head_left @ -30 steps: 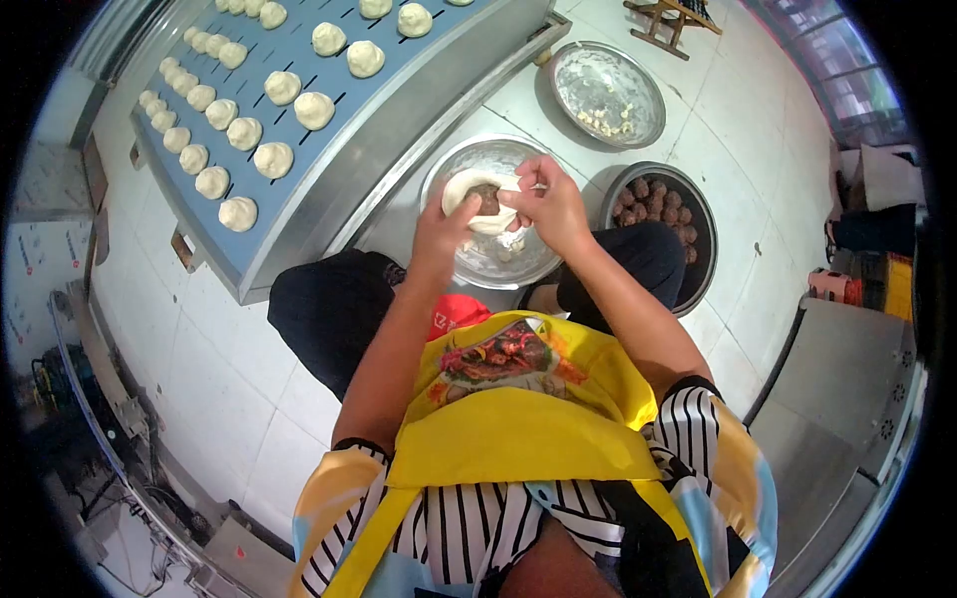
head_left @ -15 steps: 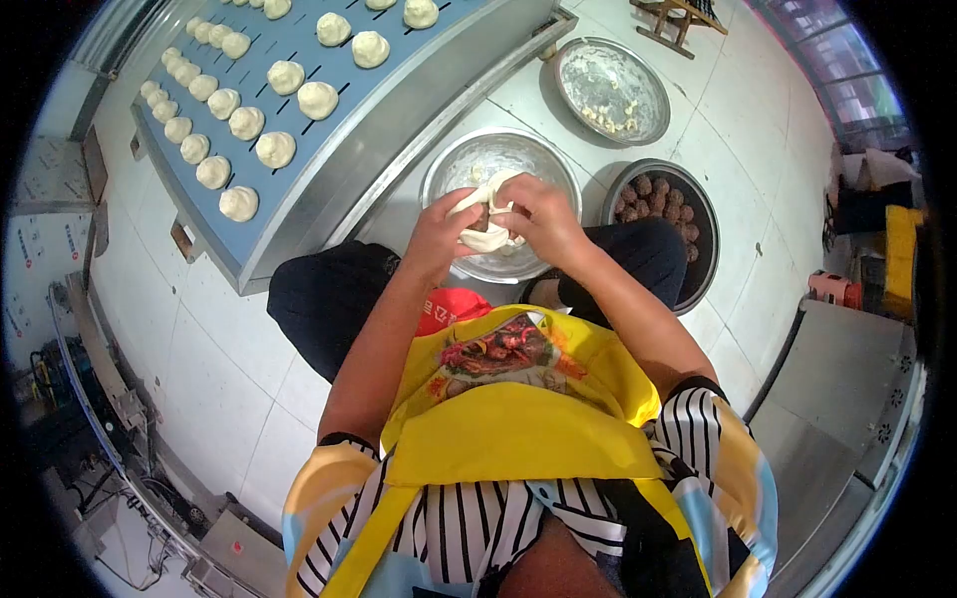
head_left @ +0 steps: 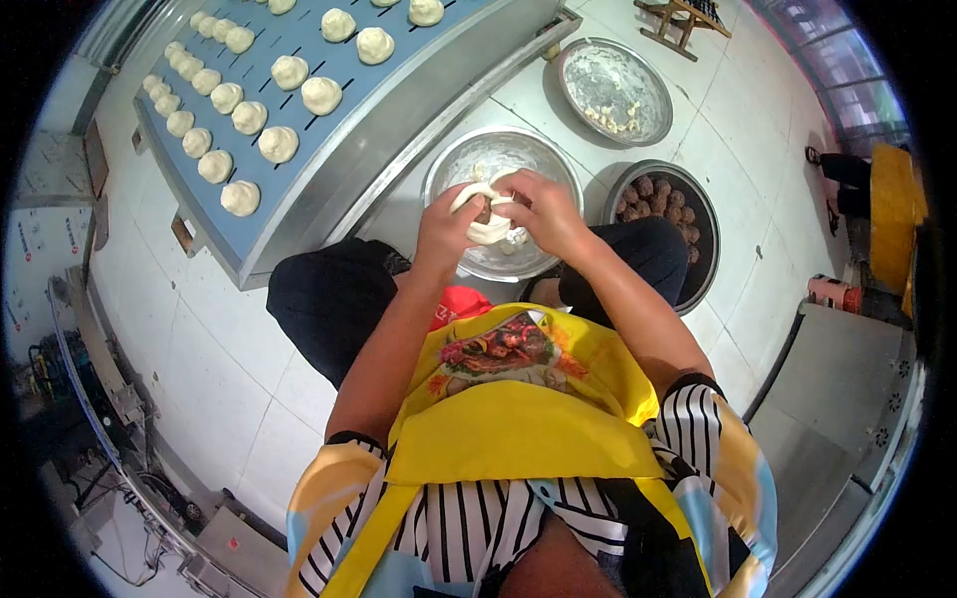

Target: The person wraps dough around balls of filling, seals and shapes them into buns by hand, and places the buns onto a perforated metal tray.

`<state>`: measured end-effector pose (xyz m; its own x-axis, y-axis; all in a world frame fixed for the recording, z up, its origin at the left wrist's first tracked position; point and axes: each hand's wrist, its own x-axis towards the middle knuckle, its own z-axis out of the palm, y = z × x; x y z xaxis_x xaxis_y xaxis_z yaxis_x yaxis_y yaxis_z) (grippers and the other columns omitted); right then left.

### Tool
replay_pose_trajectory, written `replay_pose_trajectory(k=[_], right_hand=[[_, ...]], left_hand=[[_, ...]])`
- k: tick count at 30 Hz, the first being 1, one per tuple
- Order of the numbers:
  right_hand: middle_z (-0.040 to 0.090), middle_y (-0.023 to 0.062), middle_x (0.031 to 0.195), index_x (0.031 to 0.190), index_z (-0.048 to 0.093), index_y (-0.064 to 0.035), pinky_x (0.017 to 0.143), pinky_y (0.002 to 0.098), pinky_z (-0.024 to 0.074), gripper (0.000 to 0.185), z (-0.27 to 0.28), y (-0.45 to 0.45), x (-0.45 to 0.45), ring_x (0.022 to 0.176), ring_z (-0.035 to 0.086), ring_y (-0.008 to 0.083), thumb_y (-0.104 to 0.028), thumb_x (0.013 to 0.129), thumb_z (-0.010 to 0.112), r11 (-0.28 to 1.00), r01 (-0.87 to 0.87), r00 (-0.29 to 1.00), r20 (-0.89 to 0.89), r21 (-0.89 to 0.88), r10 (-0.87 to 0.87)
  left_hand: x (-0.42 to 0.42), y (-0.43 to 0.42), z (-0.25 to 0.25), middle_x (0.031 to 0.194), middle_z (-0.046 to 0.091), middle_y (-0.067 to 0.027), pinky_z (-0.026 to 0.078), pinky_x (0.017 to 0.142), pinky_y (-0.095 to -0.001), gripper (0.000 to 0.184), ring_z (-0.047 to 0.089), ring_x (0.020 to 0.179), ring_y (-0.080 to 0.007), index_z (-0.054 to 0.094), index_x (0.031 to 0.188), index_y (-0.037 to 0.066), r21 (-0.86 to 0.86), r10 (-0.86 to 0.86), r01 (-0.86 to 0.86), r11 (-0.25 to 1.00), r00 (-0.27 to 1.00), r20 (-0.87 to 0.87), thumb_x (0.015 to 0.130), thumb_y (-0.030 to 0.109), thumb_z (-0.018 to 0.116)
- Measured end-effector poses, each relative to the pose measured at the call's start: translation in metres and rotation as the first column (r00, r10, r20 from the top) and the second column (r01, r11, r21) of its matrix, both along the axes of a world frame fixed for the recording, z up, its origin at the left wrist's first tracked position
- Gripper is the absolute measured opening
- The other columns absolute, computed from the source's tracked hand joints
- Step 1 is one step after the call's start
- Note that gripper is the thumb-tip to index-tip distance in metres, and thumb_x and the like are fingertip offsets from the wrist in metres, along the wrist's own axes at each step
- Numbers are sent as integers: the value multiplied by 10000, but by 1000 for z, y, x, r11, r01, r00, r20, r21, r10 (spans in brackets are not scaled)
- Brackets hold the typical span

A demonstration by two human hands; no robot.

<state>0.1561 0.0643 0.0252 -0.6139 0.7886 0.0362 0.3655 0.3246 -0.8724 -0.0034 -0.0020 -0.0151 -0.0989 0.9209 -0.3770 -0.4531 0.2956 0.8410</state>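
Between both hands is a piece of white dough (head_left: 488,231) folded up around a brown meatball (head_left: 482,212), which shows through the gap at the top. My left hand (head_left: 445,227) grips the dough's left side. On the opposite side, my right hand (head_left: 543,211) pinches its edge with thumb and fingers. Below them stands a floury metal bowl (head_left: 444,159) with dough scraps inside. A dark-rimmed basin of meatballs (head_left: 658,199) sits beside my right knee.
Rows of shaped buns (head_left: 278,145) stand on a slotted blue tray surface (head_left: 224,239) at upper left. A second floury bowl (head_left: 628,75) and a wooden stool (head_left: 681,22) are farther off. At far right, someone in yellow (head_left: 890,214) is partly visible beside a metal cabinet (head_left: 837,369).
The dough edges have drawn closer around the meatball as my fingers shift. The yellow-clad person at the right edge has moved further into view.
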Motion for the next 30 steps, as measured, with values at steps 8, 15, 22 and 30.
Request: replay_pose_trajectory(k=[8,15,22,30], right_hand=[[555,106,857,871,610,-21,633,324,487,120,-5,2,3,742,604,250,-4,764,662,980,-152,978,-125,132,169],[554,82,829,868,617,-2,505,278,496,111,-3,1,-11,601,582,169,-11,774,676,946,174,969,-126,-273,-214],[575,87,846,854,628,7,500,280,507,85,-12,4,-10,640,617,170,-16,785,672,996,-14,972,-233,-85,-6],[599,73,780,901,621,16,497,262,500,119,4,17,-11,603,605,142,-47,813,669,953,56,949,-280,-298,-144]], left_hand=[[-23,9,3,935,631,-79,511,674,-256,376,611,816,-148,537,1226,30,80,-323,430,900,777,-540,909,230,559],[17,2,14,1032,607,-98,555,727,-346,341,632,881,-205,510,1227,50,-23,156,-154,988,983,100,910,171,546],[7,-3,10,1059,605,-107,592,706,-349,316,632,934,-202,522,1216,36,35,65,-64,997,997,-30,915,131,514],[-1,-7,27,1086,601,-95,486,818,-284,339,577,994,-154,558,1196,11,202,140,-86,976,952,-272,958,241,485]])
